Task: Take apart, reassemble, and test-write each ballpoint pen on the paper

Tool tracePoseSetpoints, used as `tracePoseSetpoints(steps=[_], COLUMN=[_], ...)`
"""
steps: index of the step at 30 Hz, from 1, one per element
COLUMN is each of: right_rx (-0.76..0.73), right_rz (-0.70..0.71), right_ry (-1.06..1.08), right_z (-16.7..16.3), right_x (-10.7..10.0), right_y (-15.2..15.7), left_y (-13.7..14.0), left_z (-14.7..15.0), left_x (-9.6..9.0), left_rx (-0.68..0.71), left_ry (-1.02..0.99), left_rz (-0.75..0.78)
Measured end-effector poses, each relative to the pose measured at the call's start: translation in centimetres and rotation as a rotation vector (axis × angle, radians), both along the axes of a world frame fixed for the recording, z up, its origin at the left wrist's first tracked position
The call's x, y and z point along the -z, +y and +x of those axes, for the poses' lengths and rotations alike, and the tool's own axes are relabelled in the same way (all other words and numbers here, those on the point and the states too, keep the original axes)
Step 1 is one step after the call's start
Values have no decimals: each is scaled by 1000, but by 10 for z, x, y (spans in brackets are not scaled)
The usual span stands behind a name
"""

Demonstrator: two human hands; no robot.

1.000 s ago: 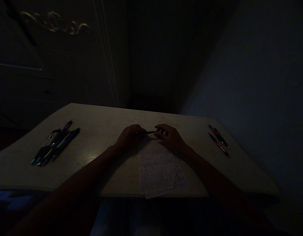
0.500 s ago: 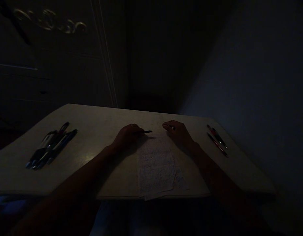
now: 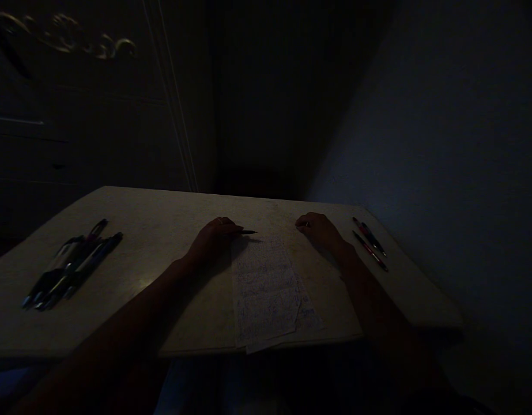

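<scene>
Paper sheets [image 3: 266, 300]: creased, written over, overlapping, lower centre of frame, on the pale table [image 3: 200, 325].
Pen pile [image 3: 71, 268]: several bunched at lower left, blurred, count unclear; I'm not touching it.
Loose pens [image 3: 370, 251]: a few, right of frame, well apart from the pile.
Left hand [image 3: 216, 236]: centre, narrow, pinching the dark pen.
Dark pen [image 3: 248, 232]: pokes out rightward past my fingers, by the sheets' top end; shadow beneath, so probably raised.
Right hand [image 3: 320, 230]: right of centre, fingers curled, apart from the pen; can't tell if something small is inside.
Step in hand: handling one single pen, I judge.
Next move calls for: steady left pinch, pen clear of the sheets.
Cabinet [image 3: 119, 127]: upper left, dim.
</scene>
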State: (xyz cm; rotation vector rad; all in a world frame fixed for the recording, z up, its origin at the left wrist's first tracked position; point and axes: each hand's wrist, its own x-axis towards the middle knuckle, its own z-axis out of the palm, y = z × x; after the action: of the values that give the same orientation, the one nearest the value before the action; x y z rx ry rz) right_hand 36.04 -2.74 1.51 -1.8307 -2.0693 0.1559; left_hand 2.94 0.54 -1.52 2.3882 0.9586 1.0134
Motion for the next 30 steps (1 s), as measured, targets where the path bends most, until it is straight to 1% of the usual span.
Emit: tracePoseSetpoints(steps=[4,10,13,17,19,21,22,24,26,28,30], right_rx=[-4,34,49,51,0,-113,-185,-347,-453,-503,-510], right_rz=[-19,-32,6,90,157,228,237,232,207,176,129], right_ry=[68,205,244,302,330,312,299,251,206,174,159], right_z=[-1,-2,0,-4,-12,-25,-33,-52,-70,-84,-94], right_x=[2,0,1,0,-1,-2,-2,0,3,7,10], right_y=[0,-3,-2,-1,-2,-5,-8,-14,-20,-24,-25], left_y=[1,0,0,-1,-3,-4,-5,-7,-8,-10,-12], left_z=[-1,0,1,0,0,-1,-1,-1,0,1,3], left_x=[-2,-2,-2,-4,-5,-5,-6,-6,-7,-7,-7], left_rx=[-19,-49,-66,-93,-70,-39,-29,-19,-3,13,27], left_ry=[32,39,29,5,-2,-1,-1,0,3,7,9], left_rz=[27,25,-4,-81,-92,-78,-65,-38,-12,17,41])
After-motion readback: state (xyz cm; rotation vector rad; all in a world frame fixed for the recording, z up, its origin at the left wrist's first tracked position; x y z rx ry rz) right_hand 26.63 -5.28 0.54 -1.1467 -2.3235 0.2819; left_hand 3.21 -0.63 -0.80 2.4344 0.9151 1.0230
